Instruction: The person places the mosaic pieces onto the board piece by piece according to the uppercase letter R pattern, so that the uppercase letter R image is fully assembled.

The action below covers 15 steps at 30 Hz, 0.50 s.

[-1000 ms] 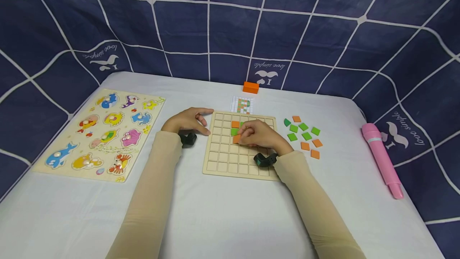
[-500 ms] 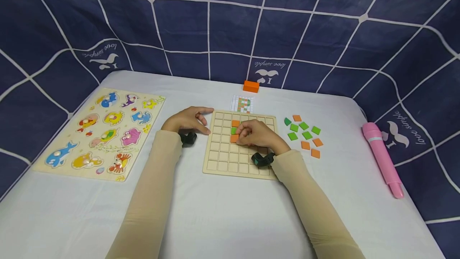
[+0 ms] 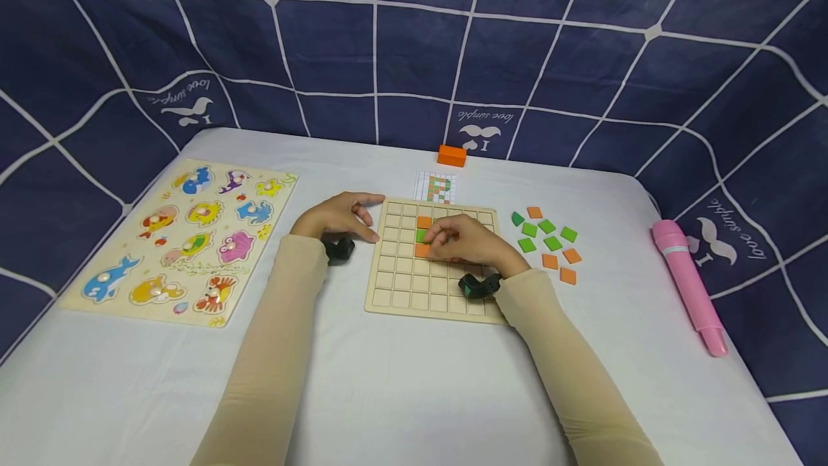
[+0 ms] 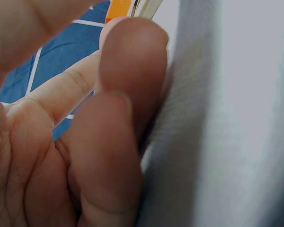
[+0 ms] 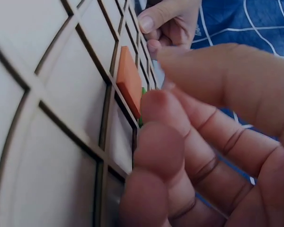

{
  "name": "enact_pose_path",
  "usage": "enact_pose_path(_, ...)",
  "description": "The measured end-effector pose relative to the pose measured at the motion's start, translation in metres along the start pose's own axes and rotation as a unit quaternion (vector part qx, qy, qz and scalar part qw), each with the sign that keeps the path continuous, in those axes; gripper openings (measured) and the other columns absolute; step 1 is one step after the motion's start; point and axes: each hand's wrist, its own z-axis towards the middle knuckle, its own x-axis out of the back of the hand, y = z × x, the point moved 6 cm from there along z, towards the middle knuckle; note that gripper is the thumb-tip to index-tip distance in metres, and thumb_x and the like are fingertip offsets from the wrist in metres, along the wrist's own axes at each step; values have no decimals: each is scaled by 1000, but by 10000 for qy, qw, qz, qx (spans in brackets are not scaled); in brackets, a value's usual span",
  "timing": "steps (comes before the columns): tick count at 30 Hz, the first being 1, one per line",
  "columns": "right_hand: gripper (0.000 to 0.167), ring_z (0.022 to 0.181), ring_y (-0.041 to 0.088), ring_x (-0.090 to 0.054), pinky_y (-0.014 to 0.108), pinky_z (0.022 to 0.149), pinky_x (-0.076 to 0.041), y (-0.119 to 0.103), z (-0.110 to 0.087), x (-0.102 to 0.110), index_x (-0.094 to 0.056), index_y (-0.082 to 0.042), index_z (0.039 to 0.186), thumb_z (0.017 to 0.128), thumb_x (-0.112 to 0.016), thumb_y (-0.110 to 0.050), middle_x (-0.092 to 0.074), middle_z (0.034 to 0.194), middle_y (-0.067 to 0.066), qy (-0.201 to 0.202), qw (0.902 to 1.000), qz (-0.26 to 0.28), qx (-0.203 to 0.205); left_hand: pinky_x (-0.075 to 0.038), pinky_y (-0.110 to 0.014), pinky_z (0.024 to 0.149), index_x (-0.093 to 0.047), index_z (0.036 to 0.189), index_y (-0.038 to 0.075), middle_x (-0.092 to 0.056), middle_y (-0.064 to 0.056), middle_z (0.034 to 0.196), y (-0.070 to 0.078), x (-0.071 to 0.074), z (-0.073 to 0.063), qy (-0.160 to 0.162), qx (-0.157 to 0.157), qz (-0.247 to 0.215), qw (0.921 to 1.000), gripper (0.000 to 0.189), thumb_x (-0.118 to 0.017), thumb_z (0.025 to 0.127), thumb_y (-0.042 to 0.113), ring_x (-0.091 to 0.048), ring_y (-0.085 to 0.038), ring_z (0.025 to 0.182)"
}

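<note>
A wooden grid board (image 3: 401, 300) lies on the white cloth. One column holds an orange square tile (image 3: 423, 222), a green tile (image 3: 421, 235) and a nearer orange tile (image 3: 422, 251). My right hand (image 3: 467, 241) is over the board, its loosely curled fingertips beside the nearer two; the right wrist view shows an orange tile (image 5: 128, 81) lying in the grid, with nothing visibly pinched. The hand hides cells to the right. At the board's upper left edge rests my left hand (image 3: 336, 216), thumb and index finger spread; it holds nothing.
Several loose green and orange tiles (image 3: 553, 244) lie right of the board. Behind it are a pattern card (image 3: 437, 188) and an orange block (image 3: 451, 156). A sea-animal puzzle board (image 3: 184, 243) lies left, a pink microphone (image 3: 688, 290) far right.
The nearer orange tile, between my right fingertips one second ago, now lies in its cell. The right fingers have moved slightly off it. My left hand has stayed in place.
</note>
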Motion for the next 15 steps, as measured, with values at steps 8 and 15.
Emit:
enact_pose_path(8, 31, 78, 17, -58, 28, 69, -51, 7, -13, 8, -69, 8, 128, 100, -74, -4, -73, 97, 4, -190, 9946, 1020, -85, -48, -24, 70, -45, 166, 12, -60, -9, 103, 0, 0, 0, 33, 62, 27, 10000, 100, -94, 79, -1, -54, -19, 86)
enact_pose_path(15, 37, 78, 16, -60, 28, 71, -53, 15, -25, 26, -62, 14, 131, 99, -69, -2, -72, 101, 5, 108, 9900, 1402, -134, -42, -25, 66, -47, 166, 15, -60, -9, 104, 0, 0, -1, 69, 162, 94, 9998, 100, -94, 79, 2, -52, -18, 82)
